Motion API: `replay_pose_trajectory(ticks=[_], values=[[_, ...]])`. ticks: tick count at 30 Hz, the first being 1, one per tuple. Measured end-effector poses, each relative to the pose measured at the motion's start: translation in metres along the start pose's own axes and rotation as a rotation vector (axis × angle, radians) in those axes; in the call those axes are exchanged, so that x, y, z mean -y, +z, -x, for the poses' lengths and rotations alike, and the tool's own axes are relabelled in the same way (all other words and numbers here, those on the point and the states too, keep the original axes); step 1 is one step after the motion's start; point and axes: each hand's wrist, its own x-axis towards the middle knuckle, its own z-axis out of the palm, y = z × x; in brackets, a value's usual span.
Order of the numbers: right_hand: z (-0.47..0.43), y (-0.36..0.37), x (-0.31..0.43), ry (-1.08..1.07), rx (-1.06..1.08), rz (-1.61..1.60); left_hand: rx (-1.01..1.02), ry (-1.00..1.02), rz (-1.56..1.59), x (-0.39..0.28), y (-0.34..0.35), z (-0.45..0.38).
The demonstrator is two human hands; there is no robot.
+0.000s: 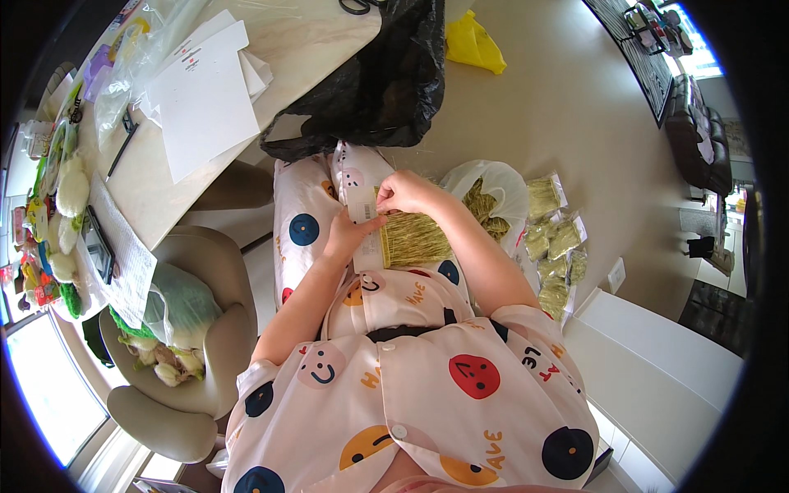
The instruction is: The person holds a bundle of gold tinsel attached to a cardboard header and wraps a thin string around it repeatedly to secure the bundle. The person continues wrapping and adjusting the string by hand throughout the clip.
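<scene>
On my lap lies a gold fringe trim (416, 240), its strands spread toward the right. A white printed card (368, 249) runs along the band edge of the fringe. My left hand (354, 231) grips the card near its middle, with the thumb reaching over onto the band. Just above, my right hand (397, 192) pinches the upper end of the band beside the card, fingertips together. What exactly sits between those fingertips is hidden. Right of my legs is a white plastic bag (508, 185) with more gold fringe (484, 206) inside.
Several packed gold fringe pieces (555, 240) lie on the floor at right. A black plastic bag (382, 86) hangs from the table (314, 52), which holds white cards (203, 105), a pen (122, 151) and a phone (100, 243). A chair (228, 296) with bags stands left; a yellow bag (471, 43) lies ahead.
</scene>
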Motion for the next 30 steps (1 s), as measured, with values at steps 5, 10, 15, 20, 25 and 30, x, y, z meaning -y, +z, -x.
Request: replay_pose_trajectory(ticks=[5,10,15,20,25,30], values=[[0.001,0.000,0.001,0.008,-0.001,0.000,-0.005,-0.014,-0.002,-0.009,0.001,0.005],[0.001,0.000,0.003,0.005,0.004,0.010,0.009,-0.021,0.050,-0.013,0.001,0.007],[0.002,0.000,0.003,-0.012,0.012,0.003,0.011,-0.032,0.057,-0.013,0.000,0.008],[0.005,-0.003,0.006,-0.026,0.027,0.005,0.039,-0.033,0.053,-0.010,-0.003,0.006],[0.006,-0.004,0.003,-0.031,0.035,-0.019,0.035,-0.036,0.029,-0.014,-0.001,0.007],[0.007,-0.004,0.005,-0.024,0.029,-0.013,0.045,-0.041,0.064,-0.012,-0.002,0.007]])
